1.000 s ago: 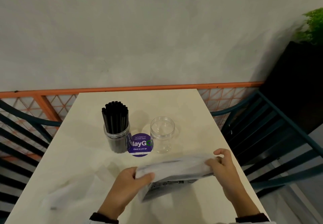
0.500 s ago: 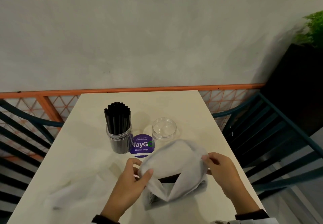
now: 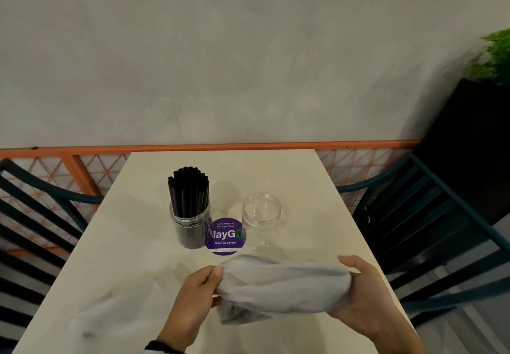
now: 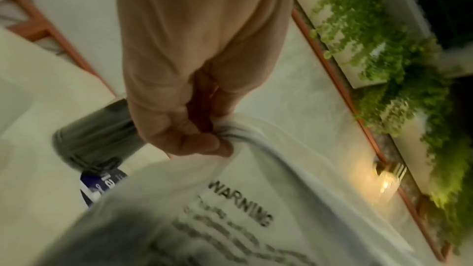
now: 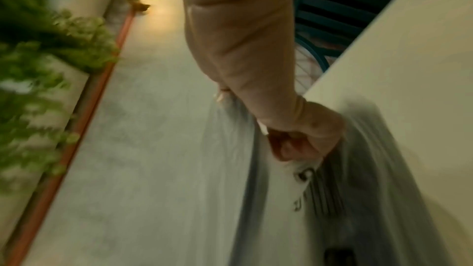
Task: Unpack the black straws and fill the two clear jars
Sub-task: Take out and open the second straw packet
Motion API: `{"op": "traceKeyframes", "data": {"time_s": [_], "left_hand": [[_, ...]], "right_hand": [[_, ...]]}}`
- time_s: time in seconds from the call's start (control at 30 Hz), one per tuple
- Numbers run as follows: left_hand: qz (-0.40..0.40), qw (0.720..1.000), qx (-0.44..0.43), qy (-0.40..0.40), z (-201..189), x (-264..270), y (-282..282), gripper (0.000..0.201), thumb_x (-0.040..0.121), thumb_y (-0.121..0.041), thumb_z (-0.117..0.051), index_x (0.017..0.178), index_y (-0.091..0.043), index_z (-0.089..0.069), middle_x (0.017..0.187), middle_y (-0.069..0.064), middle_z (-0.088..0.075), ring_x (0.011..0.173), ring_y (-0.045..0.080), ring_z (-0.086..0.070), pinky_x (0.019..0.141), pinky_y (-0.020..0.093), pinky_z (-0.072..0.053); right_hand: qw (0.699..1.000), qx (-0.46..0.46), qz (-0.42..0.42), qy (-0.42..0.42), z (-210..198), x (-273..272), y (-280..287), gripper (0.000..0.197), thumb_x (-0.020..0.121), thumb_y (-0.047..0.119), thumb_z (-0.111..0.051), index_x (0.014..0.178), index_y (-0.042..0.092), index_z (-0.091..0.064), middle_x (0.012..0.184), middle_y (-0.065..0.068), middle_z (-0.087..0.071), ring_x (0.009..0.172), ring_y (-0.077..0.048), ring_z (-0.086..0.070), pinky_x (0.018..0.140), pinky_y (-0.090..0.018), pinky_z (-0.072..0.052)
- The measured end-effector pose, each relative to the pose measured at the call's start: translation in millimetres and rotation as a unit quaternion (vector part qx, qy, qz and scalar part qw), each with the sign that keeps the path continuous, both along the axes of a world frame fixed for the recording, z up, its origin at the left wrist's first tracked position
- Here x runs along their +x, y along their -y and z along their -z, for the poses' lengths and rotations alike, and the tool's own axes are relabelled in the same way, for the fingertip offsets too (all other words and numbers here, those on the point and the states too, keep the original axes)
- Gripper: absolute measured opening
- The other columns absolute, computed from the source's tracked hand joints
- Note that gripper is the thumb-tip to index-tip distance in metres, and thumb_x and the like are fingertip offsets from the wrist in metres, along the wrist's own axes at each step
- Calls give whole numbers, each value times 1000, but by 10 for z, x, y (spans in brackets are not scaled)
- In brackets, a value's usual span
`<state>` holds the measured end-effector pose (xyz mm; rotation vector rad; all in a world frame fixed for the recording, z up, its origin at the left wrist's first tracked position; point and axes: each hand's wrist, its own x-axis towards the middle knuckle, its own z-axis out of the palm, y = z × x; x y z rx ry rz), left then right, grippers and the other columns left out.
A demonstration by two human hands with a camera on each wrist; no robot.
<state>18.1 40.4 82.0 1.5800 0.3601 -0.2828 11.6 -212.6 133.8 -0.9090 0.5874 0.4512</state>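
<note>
A cloudy plastic bag printed with a warning text hangs stretched over the near table between both hands. My left hand pinches its left end. My right hand grips its right end. Whether straws are inside the bag is hidden. A clear jar packed with black straws stands mid-table. To its right stands an empty clear jar.
A round purple sticker lies between the jars. Another crumpled clear bag lies at the near left of the cream table. Dark slatted chairs flank both sides; an orange rail and grey wall stand behind.
The bag, gaping open half a second ago, is now pulled taut and flat between my hands. My right hand has moved right, toward the table's edge.
</note>
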Motion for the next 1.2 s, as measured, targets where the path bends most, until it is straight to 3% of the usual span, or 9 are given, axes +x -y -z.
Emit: {"op": "traceKeyframes", "data": {"time_s": [0.1,0.2,0.27,0.43,0.57,0.73,0.87,0.97,1.2], "left_hand": [[-6,997,-73,-23,-84,-11,18,30,97,-22,-38,89,-14,-66,90,6,-70,81,20,-62,68,29,-50],[-6,988,-146,-41,-110,-35,51,29,95,-19,-41,88,-8,-66,77,6,-71,69,17,-61,62,27,-48],[-8,980,-191,-49,-97,-44,84,27,95,-17,-41,90,-8,-66,74,2,-74,67,15,-66,65,29,-51],[-15,959,-269,-85,-113,-26,70,28,94,-22,-39,99,-10,-64,80,2,-77,74,17,-71,56,29,-58],[49,955,-285,-61,-120,-33,17,39,86,-33,-42,107,-11,-66,105,14,-72,102,32,-63,77,39,-51],[44,999,-6,5,74,-34,50,21,73,-17,-66,93,-11,-70,89,2,-75,87,18,-68,80,31,-51],[90,969,224,53,186,-2,-28,20,81,-6,-54,65,-12,-44,67,2,-46,62,16,-42,58,25,-34],[83,972,218,34,223,-10,-77,26,81,-9,-59,70,-12,-36,69,4,-39,61,16,-33,56,25,-30],[4,993,114,33,210,-39,-161,22,66,2,-75,70,-3,-54,70,18,-63,61,22,-56,53,25,-53]], "right_hand": [[968,-236,-60,55,138,29,12,25,90,21,-45,86,10,-68,98,-13,-68,89,-26,-57,71,-34,-42],[819,-547,-159,68,348,74,-29,13,87,20,-51,96,16,-58,105,-9,-42,98,-27,-44,80,-33,-41],[774,-605,-166,80,377,96,-76,18,87,15,-49,105,13,-52,93,-4,-39,90,-28,-45,71,-30,-40],[785,-599,-65,143,378,117,-52,15,80,10,-67,87,10,-54,85,-11,-59,70,-21,-53,54,-23,-41],[911,-379,-114,114,282,104,-14,20,83,-9,-55,85,1,-72,87,-22,-71,79,-32,-65,82,-46,-57],[991,-46,-104,76,227,136,72,34,79,-13,-52,106,5,-60,95,-26,-69,75,-33,-68,62,-38,-60],[997,69,-4,22,349,194,176,54,39,-10,-87,90,-3,-70,84,-20,-72,70,-32,-70,61,-44,-61],[998,52,-6,-40,351,163,144,16,73,-3,-61,87,-6,-68,79,-18,-68,74,-34,-63,68,-45,-55],[984,-150,-86,43,497,119,152,23,82,10,-49,92,-3,-64,83,-16,-68,80,-30,-63,66,-37,-48]]}}
